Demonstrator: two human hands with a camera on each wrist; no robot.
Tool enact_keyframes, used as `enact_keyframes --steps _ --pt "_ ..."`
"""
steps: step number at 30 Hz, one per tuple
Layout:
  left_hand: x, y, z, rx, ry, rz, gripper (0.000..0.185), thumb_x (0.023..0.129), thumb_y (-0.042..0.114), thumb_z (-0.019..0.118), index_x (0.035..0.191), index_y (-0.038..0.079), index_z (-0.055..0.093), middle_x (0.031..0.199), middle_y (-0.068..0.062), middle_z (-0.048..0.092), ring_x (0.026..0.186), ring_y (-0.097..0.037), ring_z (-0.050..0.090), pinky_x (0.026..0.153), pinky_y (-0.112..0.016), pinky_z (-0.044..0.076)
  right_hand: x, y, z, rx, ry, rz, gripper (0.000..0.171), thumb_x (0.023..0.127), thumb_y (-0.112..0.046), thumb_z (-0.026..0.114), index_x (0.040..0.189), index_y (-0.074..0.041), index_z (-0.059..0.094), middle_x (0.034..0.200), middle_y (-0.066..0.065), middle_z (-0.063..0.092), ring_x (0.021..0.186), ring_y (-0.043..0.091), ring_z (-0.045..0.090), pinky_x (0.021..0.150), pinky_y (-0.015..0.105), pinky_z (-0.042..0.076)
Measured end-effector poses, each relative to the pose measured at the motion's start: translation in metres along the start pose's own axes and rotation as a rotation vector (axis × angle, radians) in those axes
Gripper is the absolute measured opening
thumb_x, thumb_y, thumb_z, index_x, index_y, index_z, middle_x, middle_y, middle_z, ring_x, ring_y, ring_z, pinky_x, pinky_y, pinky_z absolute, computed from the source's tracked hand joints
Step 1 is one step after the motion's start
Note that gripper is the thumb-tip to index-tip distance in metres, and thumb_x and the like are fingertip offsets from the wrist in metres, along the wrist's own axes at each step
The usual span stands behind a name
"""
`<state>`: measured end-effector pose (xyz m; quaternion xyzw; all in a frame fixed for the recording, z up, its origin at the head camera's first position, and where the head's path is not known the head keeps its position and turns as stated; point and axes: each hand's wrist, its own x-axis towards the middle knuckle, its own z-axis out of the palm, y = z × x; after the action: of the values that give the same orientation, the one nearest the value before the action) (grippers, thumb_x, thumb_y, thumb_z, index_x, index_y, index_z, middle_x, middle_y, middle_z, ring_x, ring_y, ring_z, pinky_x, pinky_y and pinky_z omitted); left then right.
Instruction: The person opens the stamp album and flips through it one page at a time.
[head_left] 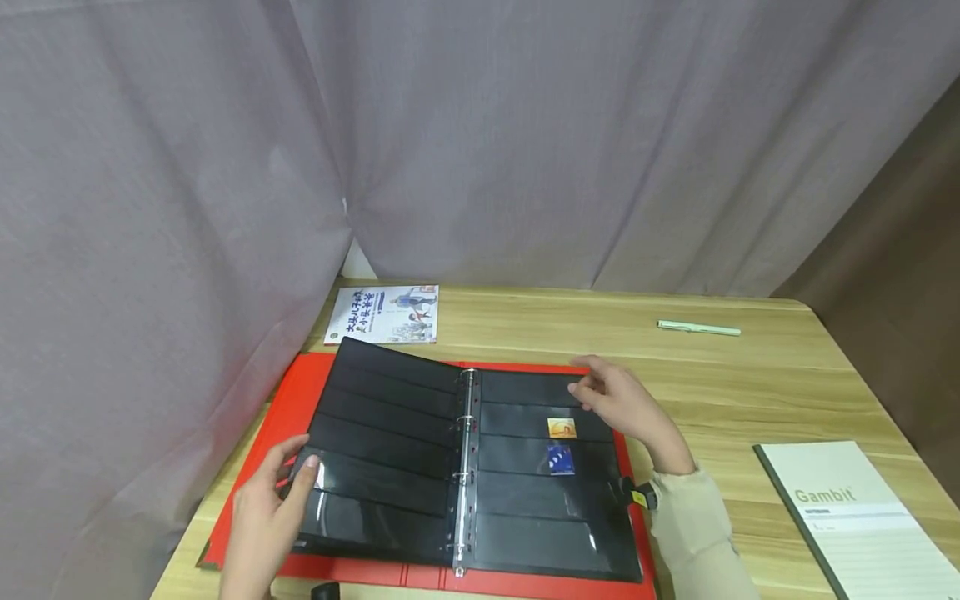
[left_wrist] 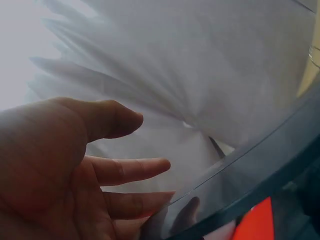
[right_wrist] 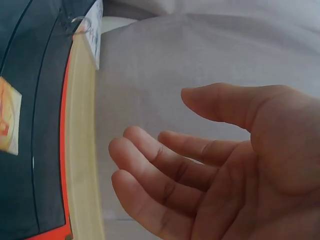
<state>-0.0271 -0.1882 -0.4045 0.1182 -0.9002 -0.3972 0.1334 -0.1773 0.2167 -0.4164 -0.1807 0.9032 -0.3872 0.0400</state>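
Lying open on the wooden table [head_left: 750,392], the red binder [head_left: 255,454] sits at the near-left, its left cover close to the table's left edge by the grey curtain [head_left: 187,208]. Left hand [head_left: 270,508] pinches the outer edge of the left black pocket page [head_left: 382,442], thumb on top, fingers under; page lifted slightly off the cover. Right hand [head_left: 622,400] hovers over the far-right corner of the right page [head_left: 540,500], fingers relaxed and apart, gripping nothing. Two stamps on that page: orange stamp [head_left: 562,427], blue stamp [head_left: 560,459], both just right of the rings [head_left: 467,467]. Booklet [head_left: 384,314] just beyond the binder's far edge. Green pen [head_left: 699,328] far right, well apart. Gambit notebook [head_left: 862,521] near right edge. Open tabletop between binder and notebook.
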Motion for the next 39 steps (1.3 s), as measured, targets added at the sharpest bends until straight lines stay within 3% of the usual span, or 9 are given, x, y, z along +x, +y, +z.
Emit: enact_keyframes --steps 8,14,18,24,28,39 --pt "0.007 -0.024 0.011 0.039 -0.002 -0.064 0.041 0.092 0.034 0.054 0.125 0.009 0.054 0.120 -0.016 0.058 0.100 -0.038 0.058 0.080 -0.052 0.046 0.002 0.012 -0.004 -0.038 0.015 0.063 0.043 0.088 -0.015 0.061 0.126 0.002 0.048 0.081 0.006 0.057 0.064 0.017 0.051 0.054 0.031 0.043" --pt "0.006 -0.038 0.020 0.059 0.044 -0.047 0.035 0.091 0.027 0.058 0.120 0.008 0.058 0.114 -0.013 0.063 0.090 -0.029 0.063 0.070 -0.038 0.048 0.003 0.016 -0.004 -0.052 0.014 0.069 0.044 0.087 -0.015 0.063 0.125 0.003 0.049 0.081 0.006 0.056 0.068 0.019 0.052 0.056 0.032 0.043" --pt "0.007 -0.042 0.024 0.046 0.045 -0.039 0.035 0.091 0.026 0.058 0.119 0.006 0.058 0.112 -0.016 0.063 0.086 -0.030 0.064 0.071 -0.040 0.048 0.005 0.024 -0.004 -0.056 0.007 0.080 0.045 0.085 -0.012 0.064 0.124 0.003 0.049 0.081 0.005 0.056 0.075 0.022 0.054 0.059 0.031 0.044" --pt "0.008 -0.046 0.027 0.045 0.017 -0.076 0.035 0.092 0.026 0.057 0.120 0.005 0.057 0.112 -0.017 0.063 0.091 -0.031 0.065 0.072 -0.040 0.049 0.007 0.035 -0.001 -0.057 -0.014 0.143 0.054 0.081 -0.011 0.068 0.128 0.004 0.046 0.104 0.018 0.060 0.094 0.032 0.056 0.075 0.042 0.049" --pt "0.010 -0.050 0.031 0.065 0.028 -0.075 0.035 0.091 0.024 0.058 0.118 0.003 0.058 0.112 -0.019 0.063 0.093 -0.034 0.064 0.071 -0.042 0.051 0.011 0.043 0.005 -0.072 -0.050 0.184 0.063 0.078 -0.010 0.071 0.132 0.005 0.042 0.121 0.025 0.053 0.108 0.039 0.050 0.087 0.052 0.044" --pt "0.009 -0.057 0.036 0.062 -0.018 -0.117 0.037 0.092 0.027 0.055 0.119 0.003 0.056 0.116 -0.022 0.060 0.099 -0.038 0.061 0.078 -0.050 0.049 0.019 0.058 0.021 -0.103 -0.057 0.211 0.077 0.067 -0.005 0.077 0.133 0.008 0.039 0.133 0.027 0.042 0.119 0.042 0.040 0.095 0.057 0.035"
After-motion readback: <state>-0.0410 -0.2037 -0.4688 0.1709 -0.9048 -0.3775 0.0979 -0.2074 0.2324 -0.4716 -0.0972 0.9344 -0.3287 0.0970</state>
